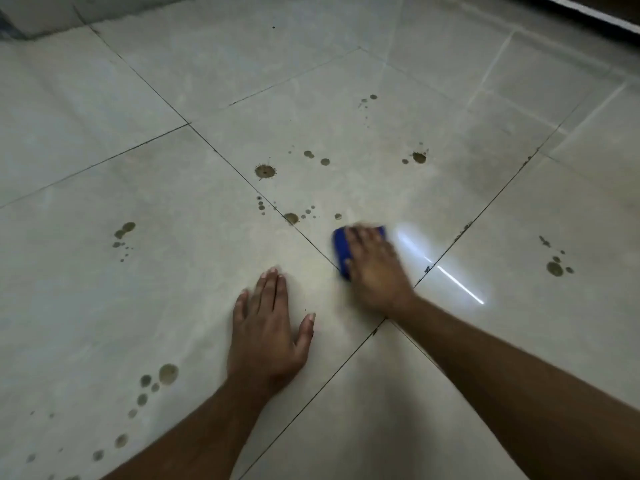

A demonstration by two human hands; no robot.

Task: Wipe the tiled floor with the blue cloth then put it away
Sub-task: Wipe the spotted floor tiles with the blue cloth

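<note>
Most of the blue cloth (341, 249) is hidden under the right hand (375, 268); only a strip along its left edge and a corner at its top right show, just right of the frame's centre. The right hand is smeared by motion blur, so its fingers (363, 237) cannot be told apart one by one; they lie spread flat over the cloth and press it onto the tiled floor (173, 81), and whether any of them curl round its edge I cannot tell. The cloth sits just right of a dark grout line. Both forearms are cut off by the lower edge of the frame.

The left hand (266, 336) lies palm down on the floor at lower centre, its fingers (273, 285) straight and close together, the thumb held out to the right; it holds nothing.

Two hands and one cloth are in view. Brown stains (265, 171) dot the tiles in several clusters: above the cloth at centre, at left centre, along the lower left, at far right, and a faint few at upper centre. Their exact number is hard to make out, since many are tiny specks. A bright streak of reflected light (460, 284) lies on the floor right of the right hand. The upper right corner is dark and unclear.
</note>
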